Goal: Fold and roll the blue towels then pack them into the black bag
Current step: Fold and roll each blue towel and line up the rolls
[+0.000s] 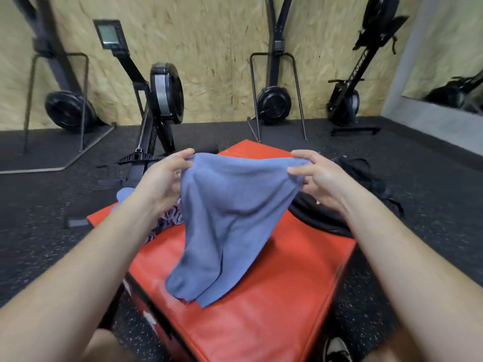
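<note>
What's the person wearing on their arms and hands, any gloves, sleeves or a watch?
Nothing at all. The left hand and right hand have no gloves, and I see no rings. The left forearm and right forearm are uncovered to the frame's edge: no sleeves, watch or wristband.
</note>
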Tool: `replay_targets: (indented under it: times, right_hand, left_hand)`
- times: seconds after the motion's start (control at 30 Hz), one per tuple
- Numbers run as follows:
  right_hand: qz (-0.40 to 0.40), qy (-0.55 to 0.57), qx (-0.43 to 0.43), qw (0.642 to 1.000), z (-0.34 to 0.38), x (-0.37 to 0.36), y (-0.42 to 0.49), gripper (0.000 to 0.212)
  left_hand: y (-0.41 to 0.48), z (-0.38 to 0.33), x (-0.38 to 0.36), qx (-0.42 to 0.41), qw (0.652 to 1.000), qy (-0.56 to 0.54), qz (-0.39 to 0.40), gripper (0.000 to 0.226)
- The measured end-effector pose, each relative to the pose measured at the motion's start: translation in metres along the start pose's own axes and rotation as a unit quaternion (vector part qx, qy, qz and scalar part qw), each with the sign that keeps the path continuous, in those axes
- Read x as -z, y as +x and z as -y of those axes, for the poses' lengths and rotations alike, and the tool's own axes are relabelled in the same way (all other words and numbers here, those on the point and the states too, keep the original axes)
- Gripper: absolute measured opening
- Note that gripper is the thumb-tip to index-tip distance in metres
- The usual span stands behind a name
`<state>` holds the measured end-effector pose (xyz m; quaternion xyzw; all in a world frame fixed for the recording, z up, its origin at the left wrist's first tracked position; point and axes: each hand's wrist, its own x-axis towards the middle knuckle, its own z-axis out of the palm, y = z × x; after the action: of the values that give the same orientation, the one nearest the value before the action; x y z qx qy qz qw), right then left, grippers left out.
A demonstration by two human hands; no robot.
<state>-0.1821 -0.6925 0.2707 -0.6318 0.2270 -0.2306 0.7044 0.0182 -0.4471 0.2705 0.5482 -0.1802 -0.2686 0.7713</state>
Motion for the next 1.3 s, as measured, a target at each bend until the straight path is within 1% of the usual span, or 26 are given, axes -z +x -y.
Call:
replay_targets:
  times: [0.03, 0.07, 0.17, 0.27, 0.3, 0.4, 0.47, 0.57, 0.67, 0.7, 0.73, 0.8, 0.83, 0.97, 1.07, 1.13, 1.2, 1.3]
  right_hand:
    - [0.002, -0.030, 0.023, 0.999, 0.014, -0.002, -0.003, 0.039]
    - [0.000, -0.064, 0.041, 0.997, 0.028, -0.003, -0.004, 0.039]
    - [-0.024, -0.170, 0.083, 0.982, 0.063, -0.005, -0.002, 0.031]
    - [-0.069, -0.294, 0.131, 0.944, 0.094, -0.010, -0.004, 0.021]
    - [-0.078, -0.308, 0.137, 0.938, 0.103, -0.013, -0.005, 0.018]
    - [-0.076, -0.263, 0.120, 0.954, 0.121, -0.020, -0.009, 0.015]
    - [-0.073, -0.222, 0.098, 0.967, 0.128, -0.026, -0.014, 0.018]
    - [-0.064, -0.132, 0.062, 0.987, 0.135, -0.032, -0.027, 0.020]
    - [0.015, -0.082, 0.037, 0.996, 0.139, -0.030, -0.042, 0.024]
    - [0.039, -0.069, 0.040, 0.996, 0.139, -0.027, -0.047, 0.024]
    - [0.050, -0.061, 0.048, 0.996, 0.138, -0.023, -0.049, 0.028]
    - [0.040, -0.065, 0.068, 0.995, 0.136, -0.017, -0.055, 0.039]
    - [0.029, -0.069, 0.077, 0.994, 0.135, -0.014, -0.059, 0.039]
    - [0.008, -0.077, 0.091, 0.993, 0.131, 0.003, -0.072, 0.029]
    - [0.006, -0.076, 0.103, 0.992, 0.134, 0.008, -0.077, 0.029]
    - [0.006, -0.075, 0.112, 0.991, 0.135, 0.008, -0.076, 0.032]
    - [-0.002, -0.083, 0.115, 0.990, 0.134, 0.009, -0.069, 0.034]
    - [-0.023, -0.127, 0.101, 0.986, 0.124, 0.013, -0.048, 0.034]
  left_hand:
    - [-0.002, -0.014, -0.003, -0.019, 1.000, 0.001, 0.001, 0.035]
    - [-0.006, -0.028, -0.008, -0.035, 0.999, 0.005, 0.003, 0.039]
    - [-0.015, -0.061, -0.016, -0.064, 0.998, 0.021, -0.003, 0.044]
    - [-0.020, -0.085, -0.020, -0.100, 0.994, 0.031, -0.016, 0.030]
    - [-0.020, -0.091, -0.020, -0.114, 0.992, 0.044, -0.019, 0.025]
    - [-0.023, -0.105, -0.019, -0.142, 0.987, 0.071, -0.030, 0.018]
    - [-0.026, -0.111, -0.016, -0.143, 0.986, 0.074, -0.036, 0.018]
    - [-0.035, -0.116, -0.014, -0.137, 0.988, 0.069, -0.036, 0.020]
    - [-0.046, -0.118, -0.010, -0.129, 0.990, 0.055, -0.014, 0.023]
    - [-0.050, -0.119, -0.009, -0.128, 0.990, 0.053, -0.002, 0.023]
    - [-0.054, -0.119, -0.007, -0.130, 0.990, 0.055, 0.006, 0.024]
    - [-0.061, -0.120, -0.003, -0.139, 0.988, 0.071, 0.004, 0.023]
    - [-0.065, -0.121, -0.001, -0.144, 0.986, 0.085, -0.002, 0.022]
    - [-0.077, -0.121, 0.009, -0.152, 0.981, 0.122, 0.002, 0.020]
    - [-0.078, -0.119, 0.009, -0.147, 0.979, 0.138, 0.015, 0.018]
    - [-0.072, -0.116, 0.003, -0.142, 0.977, 0.157, 0.002, 0.017]
    - [-0.059, -0.112, -0.003, -0.131, 0.975, 0.177, -0.029, 0.016]
    - [-0.032, -0.104, -0.010, -0.110, 0.966, 0.226, -0.066, 0.014]
